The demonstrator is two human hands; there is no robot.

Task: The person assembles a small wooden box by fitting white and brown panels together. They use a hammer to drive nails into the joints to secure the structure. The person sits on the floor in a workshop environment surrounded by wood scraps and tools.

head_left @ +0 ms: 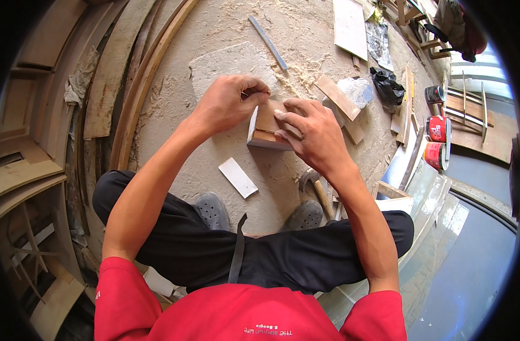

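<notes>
A small box-like wooden piece [264,120] with a brown top and pale sides sits on the floor before me. My left hand [229,103] is at its far left corner, thumb and forefinger pinched together; what they hold, if anything, is too small to make out. Over the right side of the piece my right hand [315,132] curls, its fingertips and thumb against the brown top. These fingers cover part of the piece. A thin dark line shows on the top near the thumb. Between my feet and the piece lies a small white board [238,177].
A hammer [318,187] lies by my right shoe. Beyond the hands are a metal bar [267,42], wood offcuts [337,98] and shavings. Long planks [136,85] line the left. Red cans [436,129] and a black bag [387,85] stand right; another person is at far right.
</notes>
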